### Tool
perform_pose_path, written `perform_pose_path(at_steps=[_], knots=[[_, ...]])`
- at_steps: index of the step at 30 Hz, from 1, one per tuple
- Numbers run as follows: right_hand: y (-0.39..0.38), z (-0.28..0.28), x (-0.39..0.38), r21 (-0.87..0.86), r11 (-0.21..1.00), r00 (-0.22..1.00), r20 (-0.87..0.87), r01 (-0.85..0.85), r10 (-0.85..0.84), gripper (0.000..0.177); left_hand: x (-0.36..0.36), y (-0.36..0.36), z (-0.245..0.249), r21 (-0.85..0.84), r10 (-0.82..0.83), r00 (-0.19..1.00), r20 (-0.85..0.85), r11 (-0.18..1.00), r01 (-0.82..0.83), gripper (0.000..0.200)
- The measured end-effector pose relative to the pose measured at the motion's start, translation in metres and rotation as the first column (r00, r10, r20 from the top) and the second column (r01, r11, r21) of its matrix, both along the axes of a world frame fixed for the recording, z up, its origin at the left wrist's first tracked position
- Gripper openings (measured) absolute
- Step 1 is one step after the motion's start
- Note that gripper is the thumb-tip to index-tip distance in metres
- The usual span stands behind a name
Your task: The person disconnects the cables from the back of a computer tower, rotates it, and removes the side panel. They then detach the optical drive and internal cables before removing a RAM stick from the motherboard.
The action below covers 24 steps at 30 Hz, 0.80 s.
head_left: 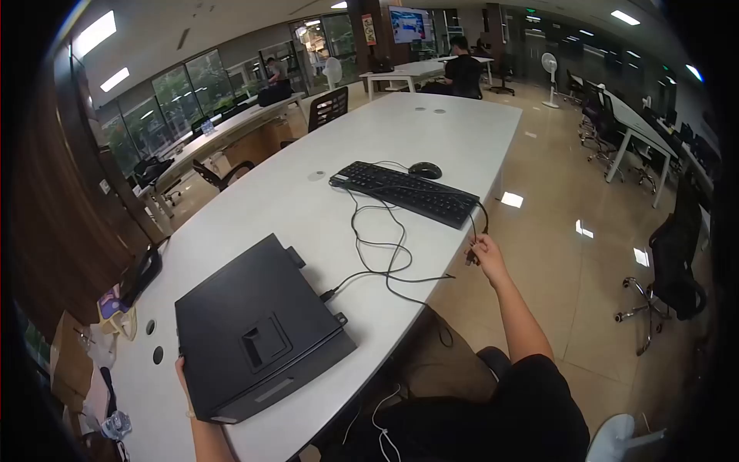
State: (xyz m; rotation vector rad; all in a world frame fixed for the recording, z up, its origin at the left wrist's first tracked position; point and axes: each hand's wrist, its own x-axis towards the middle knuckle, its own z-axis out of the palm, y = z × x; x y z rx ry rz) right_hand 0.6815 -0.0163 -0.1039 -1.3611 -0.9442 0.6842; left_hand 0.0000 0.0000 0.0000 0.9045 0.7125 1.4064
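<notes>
A black desktop computer case (231,308) lies on its side on the white table (323,416). My left hand (183,377) grips its left edge, with most of the fingers hidden behind the case. Over the table's right edge, my right hand (488,257) is closed on a black cable plug (470,258); the cable runs up to the keyboard's right end. The black keyboard (408,192) lies at an angle, with a black mouse (425,170) just behind it. Another black cable (356,275) is plugged into the case's right side, and thin cords loop loosely between case and keyboard.
An opened cardboard box (71,362), crumpled plastic and a black bag-like item (142,276) sit at the left. Black office chairs (670,254) stand at the right and beyond the table. A seated person (462,73) is at the far end. White cords hang near my lap.
</notes>
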Motion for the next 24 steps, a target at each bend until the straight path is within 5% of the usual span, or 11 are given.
perform_pose_path(at_steps=[4,10,13,18,21,24], knots=[[-0.042,0.078,-0.044,0.183,0.983,0.998,-0.046,-0.028,0.037,0.036,0.026,-0.014,0.018,-0.050,-0.057,0.996,0.067,0.997,0.060,0.053],[-0.037,0.111,-0.062,0.372,0.900,0.965,-0.038,-0.227,0.259,0.020,0.022,-0.010,0.010,-0.066,-0.069,0.994,0.085,0.995,0.075,0.054],[-0.029,0.130,-0.082,0.420,0.811,0.910,0.112,-0.407,0.399,0.028,0.020,-0.009,0.007,-0.064,-0.065,0.994,0.084,0.995,0.071,0.055],[0.000,0.155,-0.125,0.318,0.810,0.861,0.310,-0.493,0.403,0.045,0.015,-0.006,0.004,-0.068,-0.041,0.996,0.081,0.997,0.047,0.056],[0.035,0.171,-0.152,0.328,0.825,0.732,0.666,-0.460,0.144,0.034,0.012,-0.003,0.002,-0.072,-0.023,0.997,0.077,0.997,0.028,0.057],[0.074,0.193,-0.172,0.295,0.778,0.644,0.744,-0.555,0.178,0.022,0.014,-0.004,0.003,-0.077,-0.016,0.997,0.077,0.997,0.022,0.057]])
